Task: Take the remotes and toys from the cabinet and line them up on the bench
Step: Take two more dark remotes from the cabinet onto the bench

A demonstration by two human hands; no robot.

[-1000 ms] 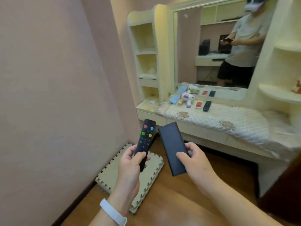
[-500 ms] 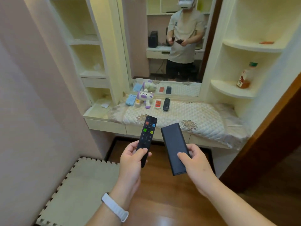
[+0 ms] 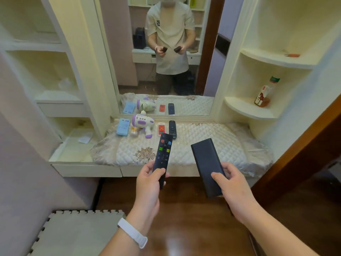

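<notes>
My left hand grips the lower end of a black remote with coloured buttons. In my right hand is a plain dark flat device, held at its lower end. Both are held in front of the bench and reach over the near edge of its quilted cover. At the back of the bench lie in a row a blue remote, a small orange toy, a white and purple toy gun, a white and red remote and a black remote.
A mirror stands behind the bench and shows a person. Cream shelves flank it; the right shelf carries a bottle. A brown door frame is at the right, a foam mat on the wooden floor at lower left.
The view has swung from the left wall to face the bench and drawn closer. Both hands keep their hold on the same items, now spread a little further apart.
</notes>
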